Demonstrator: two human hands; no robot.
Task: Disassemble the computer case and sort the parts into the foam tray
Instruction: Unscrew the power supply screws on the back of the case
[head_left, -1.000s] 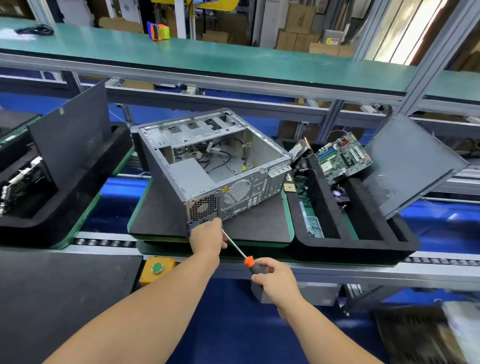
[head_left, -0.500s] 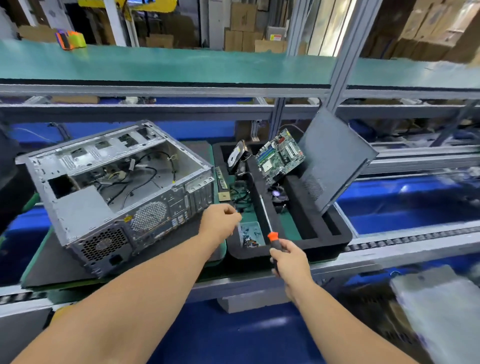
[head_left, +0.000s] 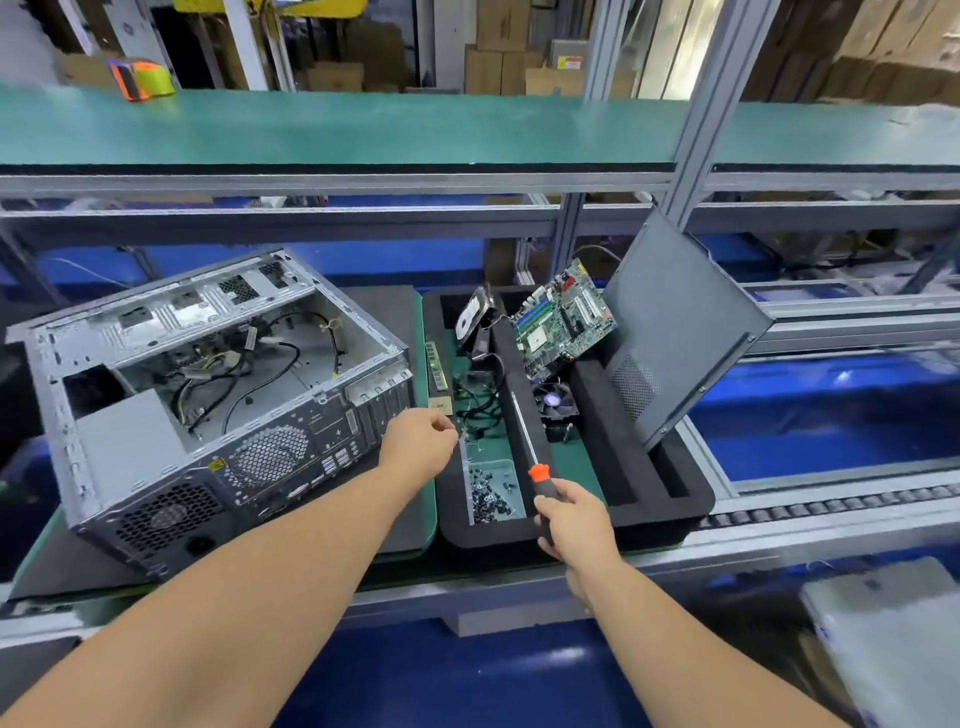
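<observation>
Chassis: 1 computer case (head_left: 208, 395), lying open-side up on the mat at left, likely stiff sheet metal and heavy; best gripping by the frame rails, avoiding cut edges and loose cables. Left hand (head_left: 418, 441) hovering at the near-left edge of 1 foam tray (head_left: 670, 512), fingers pinched narrow, contents too small to tell. Screws in the near compartment (head_left: 491, 493): many, uncountable, light, prone to rolling. Right hand (head_left: 571, 519) gripping 1 screwdriver (head_left: 527, 441), shaft pointing away over the tray. Standing in the slots: 1 motherboard (head_left: 563, 317), fragile, and 1 side panel (head_left: 680, 322).
</observation>
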